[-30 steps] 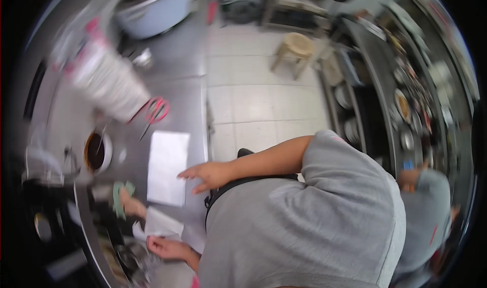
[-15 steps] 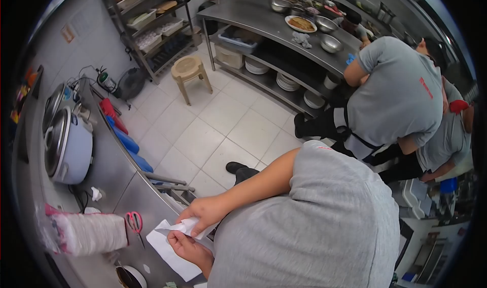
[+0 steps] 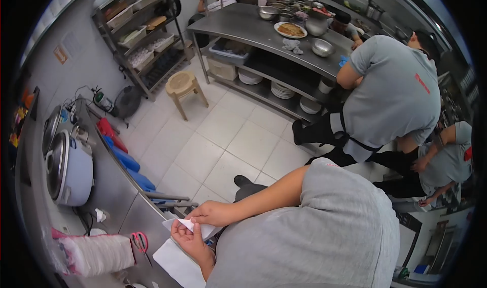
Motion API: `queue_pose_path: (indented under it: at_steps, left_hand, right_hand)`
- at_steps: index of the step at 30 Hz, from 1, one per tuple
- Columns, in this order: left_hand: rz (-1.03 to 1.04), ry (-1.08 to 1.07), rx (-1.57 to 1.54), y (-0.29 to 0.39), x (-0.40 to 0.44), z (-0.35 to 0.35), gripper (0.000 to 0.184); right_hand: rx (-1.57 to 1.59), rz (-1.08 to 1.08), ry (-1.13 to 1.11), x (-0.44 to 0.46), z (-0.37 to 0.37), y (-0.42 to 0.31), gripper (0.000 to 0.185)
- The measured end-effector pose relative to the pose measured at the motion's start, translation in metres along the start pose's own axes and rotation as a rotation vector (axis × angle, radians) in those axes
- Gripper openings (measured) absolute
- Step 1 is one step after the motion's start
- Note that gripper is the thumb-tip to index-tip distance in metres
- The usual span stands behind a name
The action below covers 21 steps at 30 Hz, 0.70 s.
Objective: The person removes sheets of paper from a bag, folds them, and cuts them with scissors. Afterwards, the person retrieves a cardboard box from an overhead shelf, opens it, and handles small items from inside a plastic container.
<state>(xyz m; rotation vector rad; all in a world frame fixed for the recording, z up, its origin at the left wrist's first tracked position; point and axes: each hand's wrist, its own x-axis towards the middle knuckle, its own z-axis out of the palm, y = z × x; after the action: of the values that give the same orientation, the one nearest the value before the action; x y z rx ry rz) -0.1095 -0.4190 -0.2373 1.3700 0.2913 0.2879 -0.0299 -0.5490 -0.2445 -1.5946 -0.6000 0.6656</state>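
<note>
A folded piece of thin white paper [image 3: 208, 230] is held between my hands, above the counter edge. My right hand [image 3: 212, 213] pinches its upper part. Just below, my left hand [image 3: 190, 241] has its fingers curled around the paper's near side. Under and beside my left wrist, a white paper stack [image 3: 177, 263] lies on the steel counter [image 3: 117, 211]. Left of the stack are scissors with red and black handles [image 3: 139, 242], then a plastic-wrapped pack of white paper [image 3: 99, 255].
A large cooker [image 3: 77, 171] stands on the counter's far end. Beyond are a plastic stool [image 3: 183, 87], a shelf rack [image 3: 133, 39] and a steel worktable [image 3: 231, 19] with bowls and a plate of food. Co-workers in grey shirts [image 3: 393, 92] stand at the right.
The view has swung toward the room. My right hand, open over the paper stack one second ago, has joined my left hand on the paper. The co-worker at the far right has shifted.
</note>
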Motion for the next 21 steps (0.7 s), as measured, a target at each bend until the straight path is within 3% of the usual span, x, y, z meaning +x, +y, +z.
queue_pose_path:
  at_steps: [5, 8, 9, 11, 13, 15, 19, 21]
  left_hand:
    - [0.072, -0.154, 0.057, -0.007, 0.017, 0.017, 0.064]
    - [0.451, -0.359, 0.697, -0.042, 0.072, 0.002, 0.055]
    - [0.197, -0.532, 0.272, -0.093, 0.099, -0.008, 0.046]
    - [0.309, -0.790, 0.765, -0.102, 0.108, 0.025, 0.045]
    - [0.412, -0.971, 1.020, -0.103, 0.097, 0.057, 0.044]
    - [0.401, -1.052, 1.095, -0.100, 0.087, 0.073, 0.043]
    - [0.350, -1.092, 1.131, -0.096, 0.074, 0.077, 0.042]
    - [0.331, -1.105, 1.131, -0.094, 0.071, 0.076, 0.041]
  right_hand:
    - [0.339, 0.160, 0.169, -0.018, -0.009, 0.003, 0.048]
    - [-0.305, -0.392, 0.592, -0.007, -0.019, -0.009, 0.052]
    - [-0.281, -0.481, 0.457, 0.006, -0.017, -0.023, 0.052]
    - [-0.344, -0.750, 0.118, 0.047, 0.011, -0.052, 0.055]
    - [-0.233, -0.630, -0.472, 0.044, 0.039, -0.126, 0.050]
    - [-0.287, -0.541, -0.760, 0.054, 0.067, -0.150, 0.050]
    - [-0.457, -0.256, -1.079, 0.081, 0.099, -0.122, 0.051]
    - [-0.499, -0.174, -1.132, 0.094, 0.105, -0.107, 0.052]
